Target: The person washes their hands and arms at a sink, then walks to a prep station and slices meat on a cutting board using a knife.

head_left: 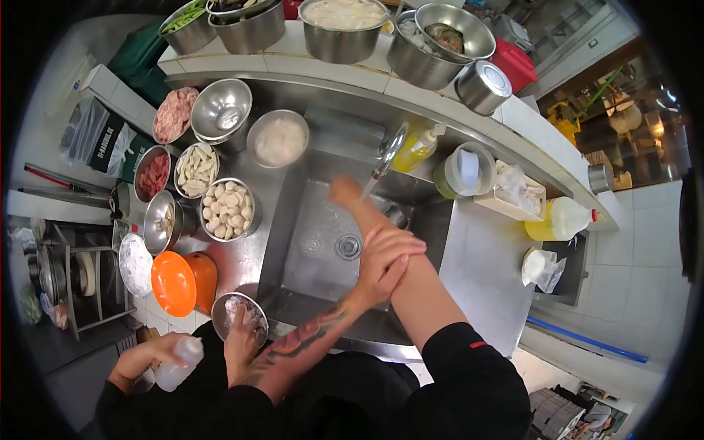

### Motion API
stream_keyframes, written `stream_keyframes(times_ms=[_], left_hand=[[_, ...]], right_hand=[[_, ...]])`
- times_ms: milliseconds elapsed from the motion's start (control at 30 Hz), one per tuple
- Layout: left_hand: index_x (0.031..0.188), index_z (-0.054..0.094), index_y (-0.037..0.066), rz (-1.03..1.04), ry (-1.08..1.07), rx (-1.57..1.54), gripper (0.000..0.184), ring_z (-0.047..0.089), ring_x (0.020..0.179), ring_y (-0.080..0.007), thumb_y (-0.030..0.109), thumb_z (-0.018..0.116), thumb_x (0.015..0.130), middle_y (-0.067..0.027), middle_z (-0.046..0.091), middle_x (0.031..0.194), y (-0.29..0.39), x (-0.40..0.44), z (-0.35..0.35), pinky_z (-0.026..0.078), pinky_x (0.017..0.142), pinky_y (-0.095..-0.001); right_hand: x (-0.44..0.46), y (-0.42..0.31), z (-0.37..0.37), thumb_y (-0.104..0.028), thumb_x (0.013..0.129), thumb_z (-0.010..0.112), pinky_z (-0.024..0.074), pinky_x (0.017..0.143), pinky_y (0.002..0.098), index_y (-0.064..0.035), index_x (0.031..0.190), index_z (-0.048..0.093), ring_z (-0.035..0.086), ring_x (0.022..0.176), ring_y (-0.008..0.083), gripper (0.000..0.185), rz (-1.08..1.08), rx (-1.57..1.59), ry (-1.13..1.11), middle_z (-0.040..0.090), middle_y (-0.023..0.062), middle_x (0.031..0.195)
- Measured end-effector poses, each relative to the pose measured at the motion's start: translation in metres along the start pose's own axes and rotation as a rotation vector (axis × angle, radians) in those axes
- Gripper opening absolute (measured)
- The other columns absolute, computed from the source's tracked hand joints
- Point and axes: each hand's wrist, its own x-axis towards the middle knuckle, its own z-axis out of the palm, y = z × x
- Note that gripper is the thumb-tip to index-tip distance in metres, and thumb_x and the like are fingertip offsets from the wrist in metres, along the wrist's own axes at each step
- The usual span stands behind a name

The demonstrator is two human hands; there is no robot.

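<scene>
My left hand (383, 264) is wrapped around my right forearm (418, 293), over the front part of the steel sink (297, 242). My right hand (343, 192) reaches into the sink near the faucet (385, 158), beside a thin stream of water. Motion smears its fingers, so I cannot see whether they are apart or closed. Water lies on the sink floor around the round drain (348, 246).
At lower left, a co-worker's hands hold a squeeze bottle (180, 363) and reach into a steel bowl (253, 312). Left of the sink stand a bowl of whitish balls (227, 209) and an orange bowl (174, 282). A yellow soap bottle (418, 150) stands behind the faucet.
</scene>
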Motion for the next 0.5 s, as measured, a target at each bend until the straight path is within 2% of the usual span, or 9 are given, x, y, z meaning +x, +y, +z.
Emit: stream_keyframes(times_ms=[33,67,100,133,200,233,333,400,500], left_hand=[[0.108,0.071,0.003,0.182,-0.034,0.013,0.03,0.06,0.115,-0.0308,0.019,0.048,0.098,-0.0133,0.069,0.116,-0.014,0.014,-0.004,0.036,0.109,-0.0405],[0.103,0.072,0.002,0.363,-0.064,0.02,0.032,0.064,0.107,-0.0326,0.021,0.047,0.098,-0.0136,0.072,0.107,-0.032,0.028,-0.005,0.04,0.103,-0.0417],[0.099,0.073,0.002,0.295,-0.046,0.039,0.032,0.064,0.101,-0.0324,0.022,0.048,0.097,-0.0139,0.072,0.103,-0.066,0.041,-0.01,0.042,0.099,-0.0427],[0.096,0.073,0.002,0.22,-0.036,0.054,0.033,0.065,0.096,-0.0321,0.024,0.049,0.096,-0.0142,0.072,0.098,-0.087,0.052,-0.02,0.045,0.095,-0.0437],[0.094,0.073,0.002,0.139,-0.065,0.077,0.032,0.065,0.096,-0.0318,0.023,0.05,0.095,-0.0141,0.072,0.097,-0.121,0.068,-0.033,0.045,0.095,-0.0437],[0.092,0.073,0.002,0.093,-0.078,0.122,0.031,0.065,0.096,-0.0314,0.023,0.051,0.094,-0.0141,0.072,0.095,-0.131,0.083,-0.039,0.045,0.095,-0.0436],[0.088,0.073,0.001,-0.007,-0.092,0.216,0.03,0.065,0.095,-0.0306,0.023,0.052,0.091,-0.0139,0.072,0.092,-0.132,0.086,-0.036,0.046,0.094,-0.0436],[0.083,0.074,0.002,-0.284,0.002,-0.449,0.026,0.064,0.099,-0.0283,0.021,0.056,0.087,-0.0118,0.073,0.092,-0.093,0.057,-0.016,0.042,0.099,-0.044],[0.088,0.075,0.005,-0.007,-0.081,-0.232,0.024,0.064,0.104,-0.0269,0.021,0.057,0.085,-0.0097,0.074,0.097,-0.042,0.037,-0.016,0.042,0.1,-0.0425]], right_hand=[[-0.012,-0.013,-0.008,-0.019,0.086,0.059,0.0574,0.065,0.0425,-0.004,0.081,0.075,0.071,0.068,0.031,0.023,0.112,-0.019,-0.23,0.071,0.0145,0.074],[0.015,0.031,0.032,-0.02,0.087,0.059,0.0576,0.066,0.0427,-0.0036,0.085,0.075,0.071,0.07,0.0307,0.023,-0.107,-0.103,-0.022,0.072,0.0156,0.078],[0.043,0.077,0.073,-0.02,0.088,0.058,0.0579,0.067,0.0429,-0.0031,0.088,0.074,0.072,0.073,0.0305,0.024,-0.317,-0.254,0.243,0.072,0.0168,0.081],[0.039,0.07,0.068,-0.021,0.089,0.057,0.0582,0.068,0.0431,-0.0026,0.092,0.073,0.072,0.075,0.0303,0.025,-0.46,-0.413,0.524,0.072,0.0179,0.085],[-0.007,0.014,0.01,-0.033,0.092,0.067,0.0572,0.07,0.0434,-0.003,0.079,0.069,0.068,0.075,0.0271,0.033,-0.156,-0.465,0.168,0.069,0.0129,0.078],[-0.016,0.011,0.007,-0.033,0.092,0.067,0.0572,0.07,0.0434,-0.003,0.079,0.069,0.068,0.075,0.0271,0.033,-0.131,-0.458,0.159,0.069,0.0129,0.078],[-0.005,0.009,-0.001,-0.037,0.096,0.062,0.0576,0.076,0.043,-0.0024,0.099,0.066,0.068,0.082,0.0266,0.035,0.238,0.754,0.0,0.069,0.0125,0.089],[0.01,0.009,-0.009,-0.04,0.098,0.059,0.0579,0.079,0.0427,-0.002,0.113,0.064,0.068,0.087,0.0263,0.041,0.464,1.557,-0.099,0.069,0.0122,0.097],[0.013,0.015,-0.015,-0.045,0.101,0.055,0.0576,0.078,0.0487,-0.0012,0.103,0.064,0.067,0.085,0.0264,0.045,0.461,1.456,-0.232,0.068,0.0136,0.093]])
